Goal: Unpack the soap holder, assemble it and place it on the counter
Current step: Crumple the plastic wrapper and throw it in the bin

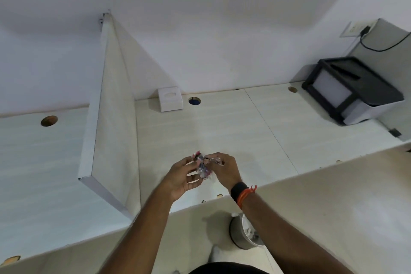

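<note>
while your eyes start at the far left, you see the counter [200,135] running pale and wide, with a round cable hole [49,121] cut into its left section. just right of that hole a white divider panel [111,107] stands upright, splitting the surface in two. past the panel, near the back wall, a small white box [170,102] sits just beside a second hole [194,100].

nearer to you, above the front part of the counter, your left hand [181,177] has its grip closed on a small clear plastic packet [205,168], fingers curled around its left side. the packet holds small parts with bits of pink and dark colour, too blurred to name. it is held up between both hands, off the counter. your right hand [223,168] pinches the packet's upper right edge, so that grip is closed on it too. a black band [239,191] and orange threads [246,194] circle your right wrist.

below your right forearm, a grey bin [243,232] stands on the floor. at the far right, a black-framed box with white panels [353,90] rests on the counter near the wall, and a black cable [382,45] runs from a wall socket [355,29] above it.
</note>
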`<state>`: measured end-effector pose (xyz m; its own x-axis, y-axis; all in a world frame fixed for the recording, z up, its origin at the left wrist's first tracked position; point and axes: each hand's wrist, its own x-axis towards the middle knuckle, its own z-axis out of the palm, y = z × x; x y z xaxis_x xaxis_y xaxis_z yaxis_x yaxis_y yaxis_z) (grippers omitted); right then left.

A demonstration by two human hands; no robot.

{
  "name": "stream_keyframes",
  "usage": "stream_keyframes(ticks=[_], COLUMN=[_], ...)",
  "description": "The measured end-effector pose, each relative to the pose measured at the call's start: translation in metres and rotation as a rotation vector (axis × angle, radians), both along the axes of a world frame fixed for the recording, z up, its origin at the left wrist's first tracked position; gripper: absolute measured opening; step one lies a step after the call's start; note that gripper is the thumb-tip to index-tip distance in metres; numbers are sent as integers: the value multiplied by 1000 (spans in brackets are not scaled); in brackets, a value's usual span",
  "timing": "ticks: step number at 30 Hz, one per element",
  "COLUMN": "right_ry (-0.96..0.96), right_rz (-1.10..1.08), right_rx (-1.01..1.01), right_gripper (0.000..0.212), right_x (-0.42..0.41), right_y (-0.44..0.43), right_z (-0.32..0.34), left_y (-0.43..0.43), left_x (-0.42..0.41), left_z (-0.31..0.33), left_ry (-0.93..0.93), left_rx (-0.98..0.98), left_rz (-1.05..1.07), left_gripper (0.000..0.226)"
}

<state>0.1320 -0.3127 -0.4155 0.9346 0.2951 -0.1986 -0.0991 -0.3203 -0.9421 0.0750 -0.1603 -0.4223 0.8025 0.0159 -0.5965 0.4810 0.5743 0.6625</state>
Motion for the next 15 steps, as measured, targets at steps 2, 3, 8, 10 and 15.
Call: stream_keyframes(ticks=[2, 3, 8, 10, 15], right_ry=[-45, -38, 13, -78, -159], right_rz=[27, 63, 411, 384, 188], right_rx=[-66, -66, -222, -330, -465], right_gripper=[9, 11, 63, 63, 15], right_x=[-4, -7, -28, -37, -49], right_y=[-5, -7, -29, -39, -71], right_z=[-3, -4, -11, -15, -37], left_y=[-7, -10, -18, -29, -74], left_x=[0, -1, -5, -6, -9], left_z=[-2, -4, -16, -21, -40], left_ry=[-2, 4, 82, 106, 174], left_rx=[8, 19, 76, 90, 225], left_rz=[54, 86, 161, 154, 0], left_gripper=[29, 30, 28, 26, 25])
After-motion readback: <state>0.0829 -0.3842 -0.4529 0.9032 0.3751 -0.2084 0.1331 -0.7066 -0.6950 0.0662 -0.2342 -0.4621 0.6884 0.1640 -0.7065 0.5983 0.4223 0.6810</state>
